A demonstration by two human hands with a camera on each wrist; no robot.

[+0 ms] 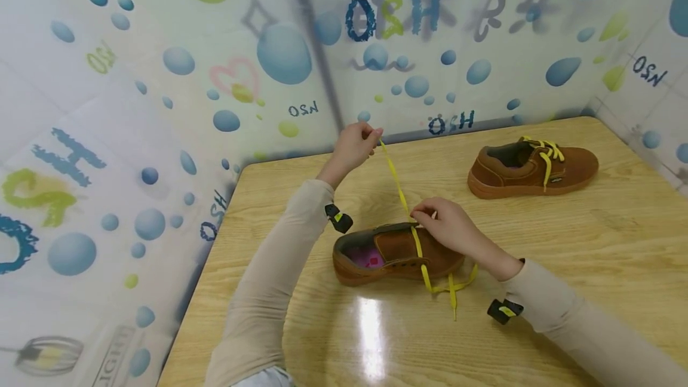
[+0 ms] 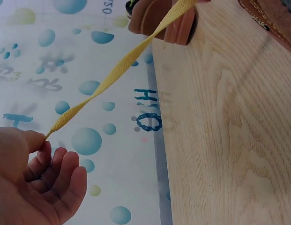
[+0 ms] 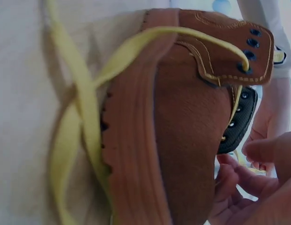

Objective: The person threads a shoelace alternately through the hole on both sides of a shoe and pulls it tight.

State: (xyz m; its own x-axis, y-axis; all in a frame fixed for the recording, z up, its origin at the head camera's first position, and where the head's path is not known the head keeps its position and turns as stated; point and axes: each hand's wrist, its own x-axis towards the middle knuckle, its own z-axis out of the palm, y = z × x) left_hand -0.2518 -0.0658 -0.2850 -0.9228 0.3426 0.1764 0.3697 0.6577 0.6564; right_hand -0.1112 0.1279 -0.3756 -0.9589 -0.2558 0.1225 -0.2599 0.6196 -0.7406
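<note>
A brown leather shoe [image 1: 398,255] with a pink insole lies on the table, toe to the right. Its yellow shoelace [image 1: 395,175] runs through eyelets on both flaps. My left hand [image 1: 355,148], raised beyond the shoe, pinches one lace end [image 2: 54,129] between thumb and forefinger, and that length is stretched out. Close to the far flap [image 3: 239,119], my right hand [image 1: 448,226] pinches the lace where it leaves the shoe; its fingertips are partly hidden in the right wrist view. The other lace end [image 3: 65,173] lies loosely looped on the table at the near side.
A second brown shoe [image 1: 537,169] with its yellow lace threaded stands at the back right of the wooden table [image 1: 564,243]. Right behind the table's back edge rises a wall [image 1: 473,40] covered with blue and green drop prints.
</note>
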